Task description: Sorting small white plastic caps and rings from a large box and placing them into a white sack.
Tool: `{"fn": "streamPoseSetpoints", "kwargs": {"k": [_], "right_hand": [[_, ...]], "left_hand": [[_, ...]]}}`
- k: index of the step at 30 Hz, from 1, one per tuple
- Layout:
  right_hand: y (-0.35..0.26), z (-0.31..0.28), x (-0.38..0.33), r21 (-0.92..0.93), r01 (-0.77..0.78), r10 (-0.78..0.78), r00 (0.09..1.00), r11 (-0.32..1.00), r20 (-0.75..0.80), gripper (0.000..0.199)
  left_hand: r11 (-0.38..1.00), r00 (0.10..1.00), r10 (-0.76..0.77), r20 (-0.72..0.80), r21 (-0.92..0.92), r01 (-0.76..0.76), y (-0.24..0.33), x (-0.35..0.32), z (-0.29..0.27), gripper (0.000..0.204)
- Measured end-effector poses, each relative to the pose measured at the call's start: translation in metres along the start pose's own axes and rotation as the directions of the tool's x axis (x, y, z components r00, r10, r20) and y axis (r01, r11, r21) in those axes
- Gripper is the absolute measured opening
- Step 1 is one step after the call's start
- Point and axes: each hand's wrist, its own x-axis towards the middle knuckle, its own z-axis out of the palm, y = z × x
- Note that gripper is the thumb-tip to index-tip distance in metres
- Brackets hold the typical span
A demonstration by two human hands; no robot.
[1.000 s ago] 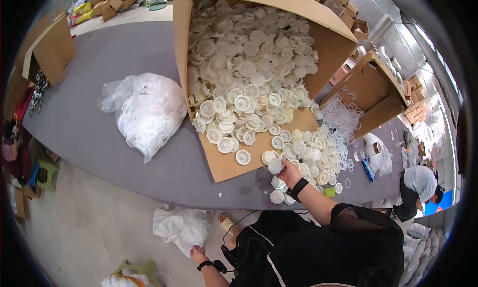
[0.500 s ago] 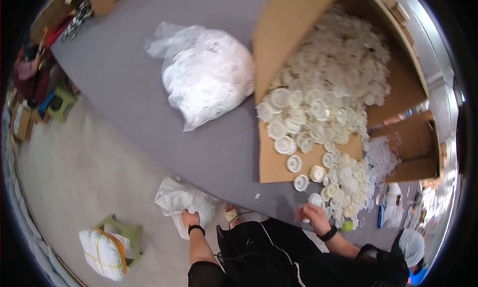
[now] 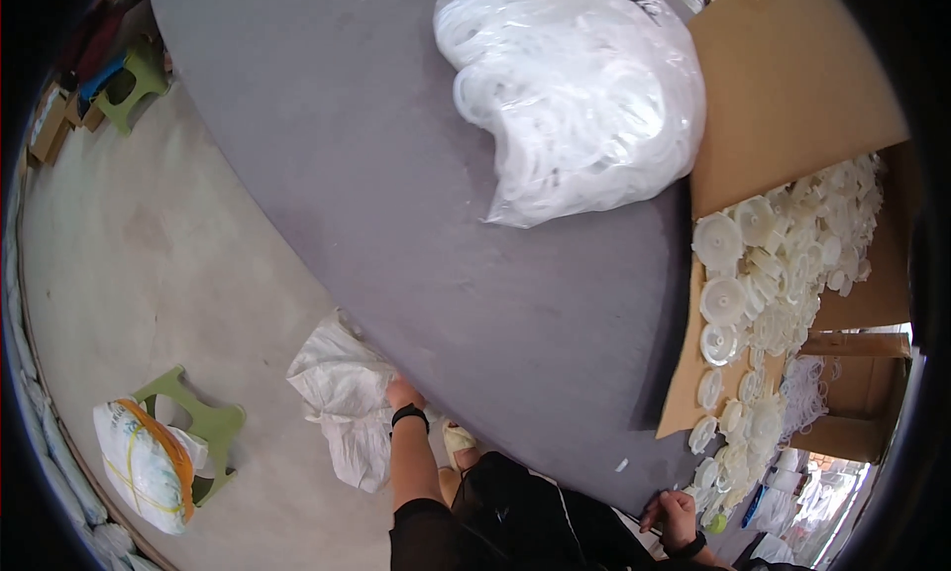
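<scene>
From where I stand, the person's left hand is down by the edge of the grey worktop, up against the right side of a crumpled white sack. I can't make out whether those fingers have closed on the cloth; they're mostly hidden. The sack sits low, in front of the floor and just off that edge. Its long axis runs away from the person, tipped a little to the left at the far end, and the narrower end points back toward them.

The right hand is at the near edge of the worktop, fingers loosely curled, and I can't tell if there's anything in them. Just beyond it, pale round discs spill from a big cardboard box lying with its mouth toward the person. Some discs lie flat, others lean on their rims.

Left of the box, a clear plastic bag packed with white rings rests on the worktop, one pointed corner aimed at the person. Over to the left, a green stool stands on the floor with a strapped white bundle against it.
</scene>
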Motion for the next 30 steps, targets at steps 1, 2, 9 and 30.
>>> {"fn": "streamPoseSetpoints", "kwargs": {"k": [1,2,9,30], "right_hand": [[0.000,0.000,-0.001,-0.006,0.023,-0.023,0.998,1.000,-0.058,0.030],[0.000,-0.002,0.001,-0.012,0.027,-0.027,0.997,1.000,-0.078,0.030],[0.002,-0.013,0.003,0.029,-0.077,0.076,0.997,0.997,0.027,0.031],[-0.009,0.191,-0.049,-0.302,-0.473,0.546,0.553,0.827,0.629,0.075]], "left_hand": [[0.999,0.999,0.033,0.008,-0.010,-0.033,0.009,-0.003,-0.002,0.026],[0.996,0.995,-0.036,0.088,-0.072,0.043,0.009,-0.010,-0.007,0.025],[0.939,0.971,-0.124,-0.207,-0.339,0.048,-0.062,-0.140,0.001,0.031],[0.666,0.429,-0.142,-0.892,-0.406,-0.625,-0.088,-0.504,-0.215,0.018]]}}
